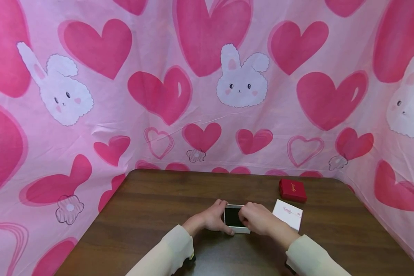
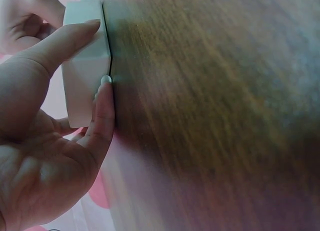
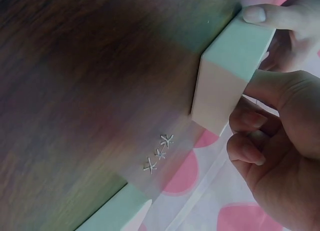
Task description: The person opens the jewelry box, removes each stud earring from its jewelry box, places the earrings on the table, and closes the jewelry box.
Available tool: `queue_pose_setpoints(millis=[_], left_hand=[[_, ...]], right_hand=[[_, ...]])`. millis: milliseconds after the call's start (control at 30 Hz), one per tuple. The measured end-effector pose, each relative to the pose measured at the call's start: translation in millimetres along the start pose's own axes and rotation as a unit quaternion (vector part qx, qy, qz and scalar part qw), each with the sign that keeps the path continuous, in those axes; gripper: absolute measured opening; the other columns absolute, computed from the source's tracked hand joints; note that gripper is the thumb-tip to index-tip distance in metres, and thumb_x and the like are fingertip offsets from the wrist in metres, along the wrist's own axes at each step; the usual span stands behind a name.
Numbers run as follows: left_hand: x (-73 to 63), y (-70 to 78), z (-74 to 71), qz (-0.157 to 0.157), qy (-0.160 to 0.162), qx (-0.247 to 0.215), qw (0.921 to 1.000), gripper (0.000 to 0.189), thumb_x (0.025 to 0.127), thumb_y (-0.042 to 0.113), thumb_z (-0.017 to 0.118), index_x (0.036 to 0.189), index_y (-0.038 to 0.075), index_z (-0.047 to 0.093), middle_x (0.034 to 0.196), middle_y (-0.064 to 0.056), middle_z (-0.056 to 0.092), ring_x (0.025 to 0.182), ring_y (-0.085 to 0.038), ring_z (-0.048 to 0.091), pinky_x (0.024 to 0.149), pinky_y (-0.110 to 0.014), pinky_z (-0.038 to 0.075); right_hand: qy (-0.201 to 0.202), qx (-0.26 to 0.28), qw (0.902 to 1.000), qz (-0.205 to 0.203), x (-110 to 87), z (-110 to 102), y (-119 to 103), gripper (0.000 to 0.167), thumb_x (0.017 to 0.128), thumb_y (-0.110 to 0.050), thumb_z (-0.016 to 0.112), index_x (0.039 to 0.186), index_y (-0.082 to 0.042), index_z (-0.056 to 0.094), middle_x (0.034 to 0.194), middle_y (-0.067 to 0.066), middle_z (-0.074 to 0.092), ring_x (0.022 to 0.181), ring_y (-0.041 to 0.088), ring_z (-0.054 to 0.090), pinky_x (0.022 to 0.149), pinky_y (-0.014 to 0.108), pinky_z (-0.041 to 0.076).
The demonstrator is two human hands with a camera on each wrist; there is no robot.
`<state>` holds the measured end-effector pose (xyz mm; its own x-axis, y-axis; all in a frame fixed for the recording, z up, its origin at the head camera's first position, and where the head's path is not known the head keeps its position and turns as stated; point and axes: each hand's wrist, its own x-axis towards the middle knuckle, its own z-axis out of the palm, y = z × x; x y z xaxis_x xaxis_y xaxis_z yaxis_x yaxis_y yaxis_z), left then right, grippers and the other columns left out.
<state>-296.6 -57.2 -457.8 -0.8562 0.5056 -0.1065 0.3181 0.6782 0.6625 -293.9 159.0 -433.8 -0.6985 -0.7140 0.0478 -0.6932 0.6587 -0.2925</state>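
Observation:
A small open white box (image 1: 242,230) with a black inside (image 1: 232,217) sits on the table. My left hand (image 1: 215,217) grips its left end, thumb on the near wall and the other fingers round the side, as the left wrist view shows. My right hand (image 1: 258,218) is at the box's right end. Its thumb (image 3: 272,86) reaches over the rim and its other fingers curl beside the end wall. The tips inside the box are hidden, so whether they pinch anything cannot be seen. Several-armed silver star shapes (image 3: 160,153), three in all, lie on the table beside the box.
A white box lid (image 1: 288,214) with pink print lies right of my right hand, partly behind the forearm. Farther back on the right is a red box (image 1: 293,190) with gold lettering. The brown wooden table (image 1: 151,207) meets a pink heart-patterned cloth (image 1: 200,115) behind.

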Motion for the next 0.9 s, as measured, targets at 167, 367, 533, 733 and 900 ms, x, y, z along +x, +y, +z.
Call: queue_pose_setpoints(millis=[167,367,533,733,900], left_hand=[[-1.8,1.5,-1.3,-0.006,-0.004,-0.009,0.9999,0.076,0.074,0.03,0.093,0.132,0.008,0.048,0.115,-0.001,0.044,0.1,-0.014,0.05,0.094,-0.034,0.049],[-2.7,2.2,-0.7,-0.008,-0.003,-0.011,0.9999,0.076,0.075,0.027,0.093,0.133,0.007,0.048,0.117,-0.004,0.045,0.1,-0.015,0.05,0.095,-0.035,0.049],[-2.7,2.6,-0.4,-0.008,-0.003,-0.009,0.9999,0.077,0.075,0.027,0.093,0.134,0.007,0.047,0.119,-0.005,0.045,0.101,-0.016,0.05,0.096,-0.036,0.049],[-1.5,1.8,-0.5,-0.007,0.0,-0.01,0.9999,0.077,0.074,0.027,0.093,0.133,0.009,0.047,0.118,-0.003,0.045,0.102,-0.015,0.051,0.098,-0.036,0.049],[-0.9,0.5,-0.2,-0.003,0.001,-0.01,0.9999,0.076,0.074,0.028,0.093,0.132,0.009,0.048,0.116,-0.001,0.044,0.102,-0.015,0.051,0.098,-0.036,0.049]], right_hand=[[0.018,0.004,0.9997,-0.015,-2.7,-2,3,0.02,0.087,-0.006,0.079,0.072,-0.017,0.071,0.062,-0.015,0.054,0.058,0.007,0.047,0.058,0.025,0.046],[0.017,0.021,0.9996,-0.012,-3.3,-4,6,0.017,0.088,-0.006,0.077,0.075,-0.017,0.073,0.062,-0.016,0.053,0.058,0.006,0.048,0.057,0.024,0.046],[0.023,0.018,0.9995,-0.009,-4.7,-10,5,0.016,0.087,-0.005,0.078,0.076,-0.016,0.074,0.064,-0.015,0.055,0.059,0.006,0.049,0.057,0.025,0.046],[0.048,-0.007,0.9987,-0.018,-7.6,-19,5,0.017,0.085,-0.004,0.078,0.075,-0.016,0.073,0.066,-0.015,0.055,0.061,0.006,0.048,0.059,0.026,0.047],[0.061,-0.028,0.9974,-0.024,-11.5,-19,8,0.018,0.085,-0.004,0.077,0.075,-0.017,0.072,0.066,-0.015,0.055,0.062,0.005,0.047,0.059,0.027,0.047]])
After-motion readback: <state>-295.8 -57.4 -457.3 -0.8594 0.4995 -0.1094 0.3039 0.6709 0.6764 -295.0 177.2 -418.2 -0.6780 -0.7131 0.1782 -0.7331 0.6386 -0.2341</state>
